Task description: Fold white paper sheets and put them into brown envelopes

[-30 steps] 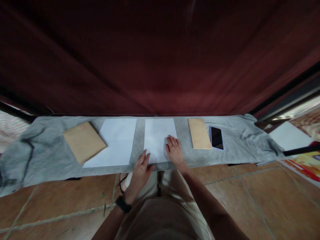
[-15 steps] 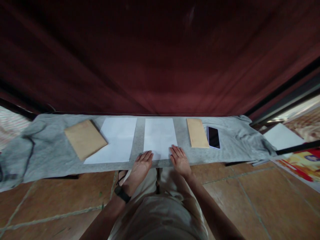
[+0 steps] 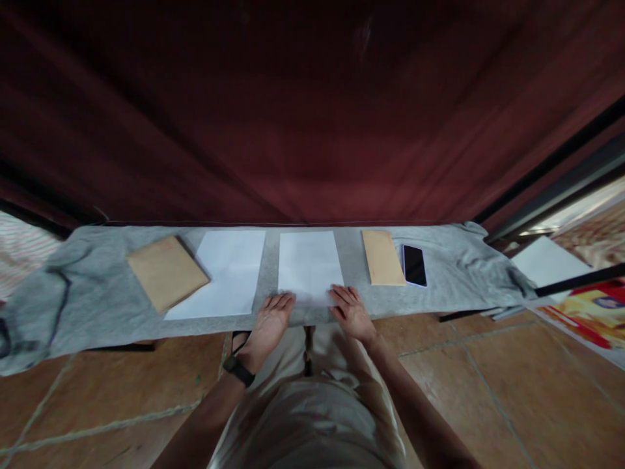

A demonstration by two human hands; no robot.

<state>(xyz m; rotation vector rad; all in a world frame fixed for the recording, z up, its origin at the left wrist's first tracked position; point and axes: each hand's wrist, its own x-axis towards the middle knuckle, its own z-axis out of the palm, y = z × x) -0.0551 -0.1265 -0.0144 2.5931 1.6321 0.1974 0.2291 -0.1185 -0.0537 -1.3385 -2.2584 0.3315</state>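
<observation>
A white sheet of paper (image 3: 310,264) lies flat in front of me on a grey cloth. My left hand (image 3: 275,318) rests at its near left corner, fingers stretched out. At the near right corner lies my right hand (image 3: 352,314), flat with its fingertips on the paper's edge. Neither hand is closed on anything. To the left, more white paper (image 3: 234,273) is partly covered by a stack of brown envelopes (image 3: 166,272). A single brown envelope (image 3: 383,258) lies to the right, beside a phone (image 3: 415,266) with a dark screen.
The grey cloth (image 3: 454,273) covers a long narrow table against a dark red curtain (image 3: 312,143). Dark metal bars (image 3: 551,163) slope down at the right. Beyond them are a white board or sheet (image 3: 549,264) and a colourful printed sheet (image 3: 596,312). Below is a tiled floor (image 3: 146,384).
Both hands stay at the near corners of the sheet. The sheet's near edge shows slightly higher in the view, and the whole view has shifted a little.
</observation>
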